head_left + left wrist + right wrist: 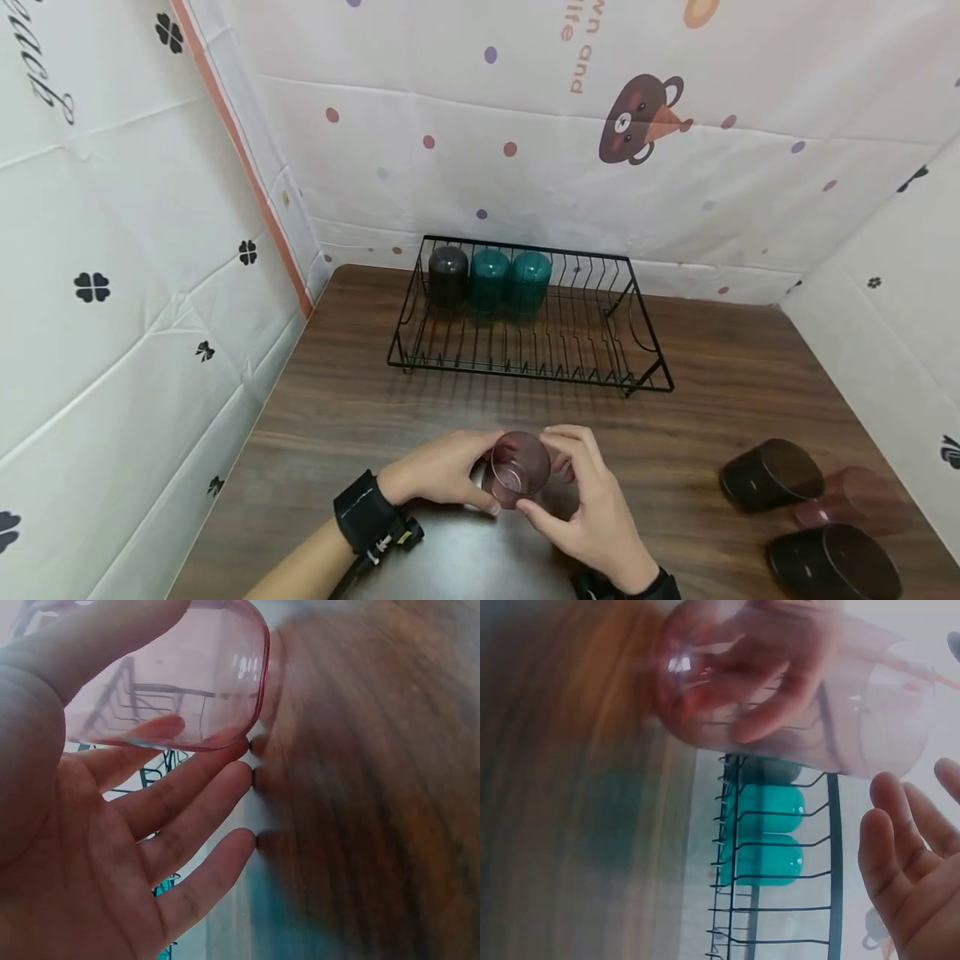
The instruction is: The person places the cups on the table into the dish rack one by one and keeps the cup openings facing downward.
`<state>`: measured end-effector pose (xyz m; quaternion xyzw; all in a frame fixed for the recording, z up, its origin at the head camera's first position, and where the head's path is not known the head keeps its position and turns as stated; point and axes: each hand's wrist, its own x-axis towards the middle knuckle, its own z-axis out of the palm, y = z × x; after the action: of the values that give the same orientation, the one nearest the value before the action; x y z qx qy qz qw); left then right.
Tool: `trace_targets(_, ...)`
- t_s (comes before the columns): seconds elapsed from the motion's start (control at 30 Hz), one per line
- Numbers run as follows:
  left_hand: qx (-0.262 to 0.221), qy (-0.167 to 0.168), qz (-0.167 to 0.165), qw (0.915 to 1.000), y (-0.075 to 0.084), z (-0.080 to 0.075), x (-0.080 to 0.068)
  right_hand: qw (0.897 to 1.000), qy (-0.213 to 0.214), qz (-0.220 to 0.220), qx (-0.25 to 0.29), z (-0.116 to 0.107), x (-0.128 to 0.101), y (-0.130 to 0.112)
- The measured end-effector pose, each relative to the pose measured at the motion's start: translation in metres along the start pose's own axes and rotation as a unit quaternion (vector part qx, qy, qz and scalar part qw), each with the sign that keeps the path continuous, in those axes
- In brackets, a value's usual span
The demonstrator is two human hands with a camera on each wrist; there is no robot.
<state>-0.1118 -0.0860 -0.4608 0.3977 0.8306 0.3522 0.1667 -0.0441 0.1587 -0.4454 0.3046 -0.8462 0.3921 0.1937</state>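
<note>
Both hands meet near the front edge of the dark wood-grain table, holding a clear pink plastic cup between them, its open mouth tipped toward the person. The left hand curls its thumb and fingers round the cup's left side; in the left wrist view the lower fingers lie fairly straight under the cup. The right hand grips the right side, thumb below and fingers arched over the top. In the right wrist view fingers show through the cup's wall, though blur makes it hard to tell how many touch it.

Farther back stands a black wire dish rack. Along its rear left sit three upturned cups in a row: a dark smoky one, then two teal ones.

At the table's right lie three more cups on their sides, close together: a dark brown cup, a pink one just beside it, and another dark one nearest the person.
</note>
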Motion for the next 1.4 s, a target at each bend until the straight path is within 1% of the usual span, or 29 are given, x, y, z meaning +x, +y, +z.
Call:
trace_targets(0.1,0.010,0.004,-0.005,0.9999,-0.001,0.000,0.000,1.000,-0.008,0.014,-0.006,-0.001,0.003,0.002)
trace_targets(0.23,0.019,0.013,-0.010,0.9997,-0.001,0.002,0.000,0.997,-0.055,0.060,-0.018,0.003,0.004,0.004)
trace_targets(0.3,0.018,0.015,-0.009,0.9997,-0.001,0.003,0.000,0.994,-0.072,0.075,-0.020,0.005,0.003,0.006)
trace_targets(0.4,0.008,0.018,-0.007,0.9998,-0.001,0.003,-0.001,0.993,-0.082,0.078,-0.017,0.009,0.001,0.009)
trace_targets(0.6,-0.024,0.025,-0.006,0.9994,0.000,0.002,-0.004,0.994,-0.081,0.076,-0.008,0.011,0.001,0.009)
trace_targets(0.73,-0.063,0.034,-0.005,0.9974,0.000,0.001,-0.006,0.995,-0.071,0.071,0.000,0.009,0.005,0.006)
trace_targets(0.9,-0.109,0.039,0.005,0.9932,0.000,0.001,-0.003,0.996,-0.054,0.065,-0.001,0.002,0.009,0.002)
trace_targets(0.97,-0.138,0.038,0.008,0.9897,0.000,-0.001,-0.003,0.997,-0.046,0.058,-0.001,0.000,0.011,0.001)
trace_targets(1.1,-0.190,0.042,0.009,0.9809,0.004,-0.002,-0.002,1.000,-0.017,0.026,0.002,-0.002,0.016,0.000)
trace_targets(1.23,-0.206,0.063,0.016,0.9763,0.009,-0.004,-0.003,1.000,0.015,-0.004,0.018,0.000,0.022,-0.002)
trace_targets(1.4,-0.233,0.095,0.026,0.9674,0.015,-0.005,-0.005,0.996,0.052,-0.030,0.058,0.006,0.029,-0.004)
